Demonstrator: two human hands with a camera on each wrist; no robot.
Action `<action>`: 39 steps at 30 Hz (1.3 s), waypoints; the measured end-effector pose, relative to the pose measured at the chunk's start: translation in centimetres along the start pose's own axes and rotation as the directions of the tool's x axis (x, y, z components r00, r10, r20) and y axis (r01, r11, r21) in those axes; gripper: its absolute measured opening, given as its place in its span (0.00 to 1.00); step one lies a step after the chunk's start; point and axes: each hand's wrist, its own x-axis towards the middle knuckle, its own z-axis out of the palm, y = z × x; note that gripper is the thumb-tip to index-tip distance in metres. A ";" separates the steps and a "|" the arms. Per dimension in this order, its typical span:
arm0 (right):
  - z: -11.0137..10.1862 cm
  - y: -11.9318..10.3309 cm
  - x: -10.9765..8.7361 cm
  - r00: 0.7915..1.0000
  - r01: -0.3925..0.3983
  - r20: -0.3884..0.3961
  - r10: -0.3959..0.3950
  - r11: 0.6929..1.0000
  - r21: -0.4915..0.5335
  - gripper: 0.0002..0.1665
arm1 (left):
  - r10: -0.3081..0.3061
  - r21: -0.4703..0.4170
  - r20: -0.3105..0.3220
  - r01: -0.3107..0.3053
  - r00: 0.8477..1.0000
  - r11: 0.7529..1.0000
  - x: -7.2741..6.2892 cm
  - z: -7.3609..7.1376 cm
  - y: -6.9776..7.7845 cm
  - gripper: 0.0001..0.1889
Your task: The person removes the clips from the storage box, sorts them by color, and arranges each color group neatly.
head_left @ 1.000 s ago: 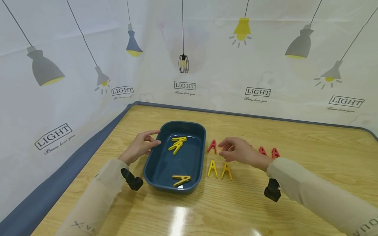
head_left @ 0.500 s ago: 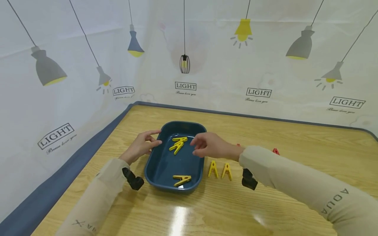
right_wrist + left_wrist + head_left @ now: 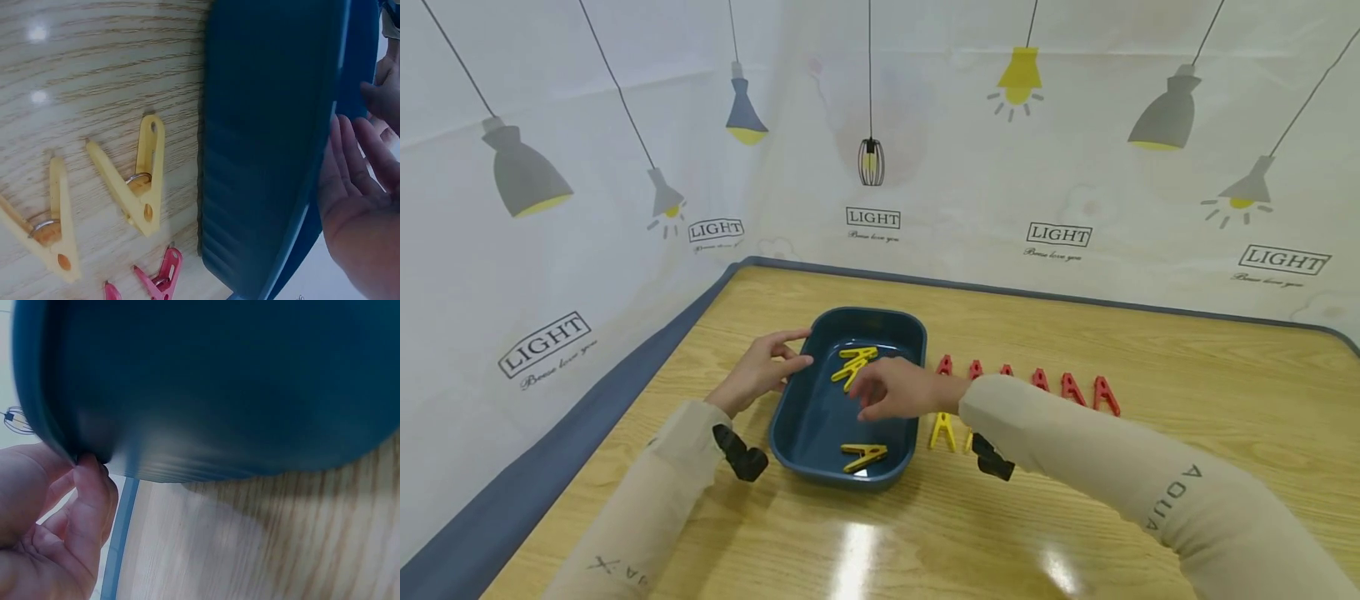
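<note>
In the head view a dark blue plastic tray [image 3: 820,433] stands on the table. My left hand [image 3: 758,368] grips its left rim, with fingers and thumb on either side; the left wrist view shows a fingertip against the tray wall. Over the tray's inside hovers my right hand [image 3: 897,390], fingers loosely bent, nothing visible between them. Two yellow clothespins [image 3: 859,353] lie crossed at the tray's far end, partly hidden by this hand. Nearer me in the tray is another yellow clothespin [image 3: 865,457]. The right wrist view has the right fingers [image 3: 353,156] reaching past the rim.
Right of the tray, several red clothespins [image 3: 1107,395] form a row, some partly covered by my right forearm. Two yellow clothespins [image 3: 150,181] lie closer to me on the wooden table [image 3: 760,542]. A white curtain printed with lamps [image 3: 947,167] hangs behind.
My right hand has moved left from beside the red clothespins, crossed the tray's right rim and now hovers over its inside. The left hand keeps its grip on the rim.
</note>
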 end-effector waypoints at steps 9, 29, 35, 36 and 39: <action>1.6 0.5 1.4 0.986 -0.043 0.163 0.045 0.999 -0.016 0.16 | 0.000 -0.002 -0.005 0.000 1.000 1.000 0.0 -0.1 0.0 0.26; 3.5 0.2 2.6 0.947 -0.152 0.259 0.188 0.977 -0.153 0.18 | -0.009 -0.017 0.005 0.009 1.000 1.000 0.3 0.1 -0.5 0.26; 3.6 0.4 2.9 0.954 -0.108 0.263 0.142 0.984 -0.140 0.16 | -0.012 -0.013 0.001 0.012 1.000 1.000 0.2 0.1 -0.4 0.26; 3.7 0.4 2.9 0.956 -0.097 0.261 0.132 0.985 -0.140 0.15 | -0.012 -0.013 0.000 0.012 1.000 1.000 0.2 0.1 -0.4 0.26; 3.7 0.4 2.9 0.962 -0.071 0.253 0.104 0.988 -0.136 0.15 | -0.009 -0.012 -0.001 0.009 1.000 1.000 0.2 0.0 -0.3 0.26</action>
